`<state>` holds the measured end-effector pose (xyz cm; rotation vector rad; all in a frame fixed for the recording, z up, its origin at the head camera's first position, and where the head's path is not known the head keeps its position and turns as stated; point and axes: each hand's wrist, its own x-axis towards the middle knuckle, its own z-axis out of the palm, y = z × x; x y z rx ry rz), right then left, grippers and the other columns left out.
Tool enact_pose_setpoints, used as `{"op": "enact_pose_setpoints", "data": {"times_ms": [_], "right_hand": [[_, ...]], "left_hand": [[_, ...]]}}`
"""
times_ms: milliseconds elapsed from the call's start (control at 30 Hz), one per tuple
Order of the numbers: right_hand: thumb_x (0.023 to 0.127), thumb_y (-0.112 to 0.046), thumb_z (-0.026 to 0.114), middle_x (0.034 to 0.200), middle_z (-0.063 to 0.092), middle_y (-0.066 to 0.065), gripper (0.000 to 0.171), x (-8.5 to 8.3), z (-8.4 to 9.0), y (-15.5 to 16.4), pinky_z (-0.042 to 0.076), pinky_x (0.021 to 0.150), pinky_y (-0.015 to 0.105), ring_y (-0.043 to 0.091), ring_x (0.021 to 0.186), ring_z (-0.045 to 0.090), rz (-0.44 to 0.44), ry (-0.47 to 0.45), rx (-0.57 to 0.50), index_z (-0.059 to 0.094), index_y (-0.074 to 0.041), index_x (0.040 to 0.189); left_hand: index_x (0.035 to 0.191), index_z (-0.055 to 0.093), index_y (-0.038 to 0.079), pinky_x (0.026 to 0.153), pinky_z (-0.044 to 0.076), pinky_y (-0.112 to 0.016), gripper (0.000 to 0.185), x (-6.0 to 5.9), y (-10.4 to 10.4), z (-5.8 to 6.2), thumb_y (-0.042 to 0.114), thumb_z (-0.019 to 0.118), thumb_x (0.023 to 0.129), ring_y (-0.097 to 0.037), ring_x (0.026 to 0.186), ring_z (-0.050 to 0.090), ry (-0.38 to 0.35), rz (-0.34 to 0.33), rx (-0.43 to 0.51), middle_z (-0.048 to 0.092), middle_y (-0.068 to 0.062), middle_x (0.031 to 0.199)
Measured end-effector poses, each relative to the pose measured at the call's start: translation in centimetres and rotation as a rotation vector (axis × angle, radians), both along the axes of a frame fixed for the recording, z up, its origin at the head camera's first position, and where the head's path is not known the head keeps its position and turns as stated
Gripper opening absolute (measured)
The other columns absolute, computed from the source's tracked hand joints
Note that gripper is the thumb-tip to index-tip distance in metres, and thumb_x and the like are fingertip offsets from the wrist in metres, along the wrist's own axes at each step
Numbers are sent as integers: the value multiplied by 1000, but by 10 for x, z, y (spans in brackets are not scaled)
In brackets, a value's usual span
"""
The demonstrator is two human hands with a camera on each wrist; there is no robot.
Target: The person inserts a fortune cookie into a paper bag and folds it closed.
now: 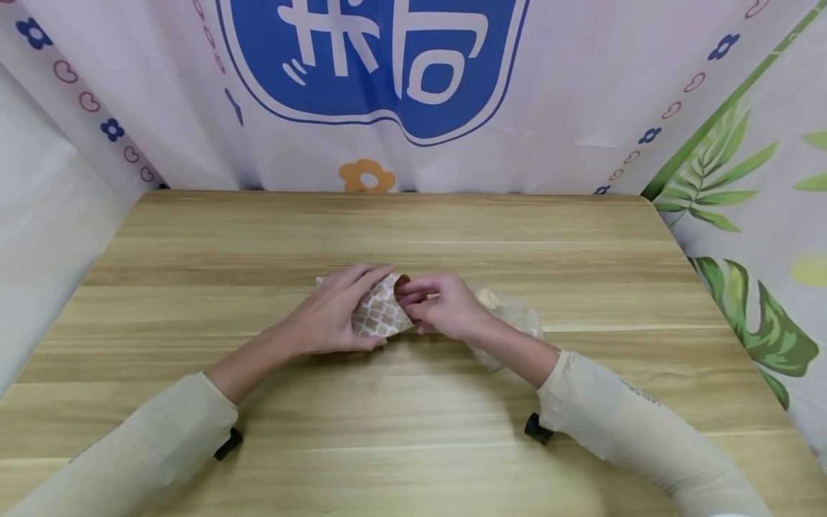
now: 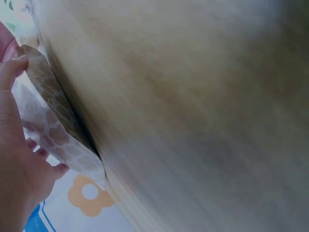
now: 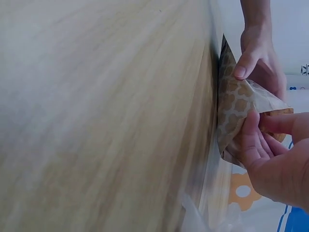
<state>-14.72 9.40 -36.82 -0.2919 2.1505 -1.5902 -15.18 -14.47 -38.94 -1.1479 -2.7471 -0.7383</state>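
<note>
A small paper bag point(image 1: 381, 312), brown with a white quatrefoil pattern, is lying near the middle of the wooden table point(image 1: 413, 431), and both hands are working at its open mouth; the left hand point(image 1: 332, 316) is sitting on the bag's left side, thumb curling under the near edge and fingers arching over the top, so it is grasping the bag; the right hand point(image 1: 439, 305) is meeting it from the bag's right, fingertips pinching the rim of the opening; in the right wrist view the bag point(image 3: 241, 113) is standing up off the table edge-on, the right hand's fingers point(image 3: 251, 135) pressing its patterned face while the left hand point(image 3: 258, 60) is holding the far corner; in the left wrist view the bag point(image 2: 53, 130) is showing as a folded wedge against the tabletop, with the left hand point(image 2: 14, 159) cupping it; just to the right of the bag, partly under the right forearm, a crumpled clear plastic wrapper point(image 1: 510, 316) is lying on the table; behind the bag, beyond the table's far edge, a printed cloth backdrop point(image 1: 375, 64) with a blue emblem is hanging.
</note>
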Motion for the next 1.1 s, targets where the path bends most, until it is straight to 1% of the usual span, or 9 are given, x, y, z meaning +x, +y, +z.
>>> {"op": "enact_pose_setpoints", "data": {"times_ms": [100, 200, 400, 533, 600, 800, 900, 1000, 1100], "right_hand": [[97, 4, 64, 114, 73, 16, 31, 1, 0, 1, 62, 66, 29, 17, 76, 70, -10, -10, -31, 69, 5, 128], [97, 7, 61, 120, 71, 21, 33, 2, 0, 3, 63, 70, 31, 18, 82, 71, 15, -4, -53, 66, 9, 130], [100, 11, 51, 134, 62, 30, 40, 4, 1, 4, 63, 77, 33, 28, 102, 70, 114, 12, -68, 54, 16, 139], [100, 12, 45, 143, 55, 33, 44, 4, -1, 4, 62, 79, 32, 35, 111, 67, 181, 22, -68, 47, 18, 143], [100, 12, 44, 145, 53, 32, 45, 4, -2, 4, 62, 79, 32, 37, 114, 65, 189, 12, -71, 46, 17, 144], [102, 12, 42, 149, 50, 31, 46, 2, -4, 4, 62, 79, 30, 39, 134, 55, 183, -35, -94, 44, 16, 147], [102, 11, 41, 151, 49, 30, 46, 1, -5, 3, 61, 80, 31, 39, 136, 52, 193, -47, -94, 42, 16, 148], [102, 9, 44, 149, 51, 29, 46, 1, -4, 5, 61, 80, 32, 37, 134, 55, 190, -38, -84, 44, 15, 148], [101, 7, 50, 144, 57, 27, 45, 3, -1, 8, 62, 80, 33, 33, 122, 63, 168, -27, -75, 49, 12, 146]], "left_hand": [[156, 41, 5, 107, 45, -60, 108, 0, 0, 1, 52, 88, 71, -36, 126, 55, -6, 2, -3, 53, -17, 144], [157, 41, 5, 107, 45, -60, 109, 0, 0, 1, 52, 88, 71, -35, 126, 55, -5, 2, -2, 53, -17, 144], [156, 42, 4, 102, 48, -57, 108, 0, 1, 2, 50, 88, 70, -33, 120, 57, -2, 4, 5, 54, -16, 142], [156, 42, 5, 101, 49, -56, 108, 0, 1, 2, 49, 89, 70, -33, 118, 58, -7, 6, 8, 54, -16, 141], [157, 41, 5, 101, 49, -56, 109, 0, 1, 1, 49, 89, 70, -32, 118, 58, -10, 6, 8, 54, -16, 141], [157, 41, 5, 101, 49, -56, 109, 0, 1, 0, 49, 89, 70, -32, 117, 58, -3, -1, 8, 54, -15, 141], [157, 41, 5, 101, 49, -56, 109, 0, 1, 0, 49, 89, 70, -32, 117, 58, 2, -4, 10, 54, -15, 141], [157, 41, 5, 101, 49, -56, 109, 0, 1, 0, 49, 89, 69, -32, 118, 58, 0, -2, 12, 54, -15, 141], [157, 41, 5, 101, 49, -57, 109, 0, 1, 0, 50, 89, 69, -32, 118, 58, 0, -3, 11, 54, -15, 142]]}}
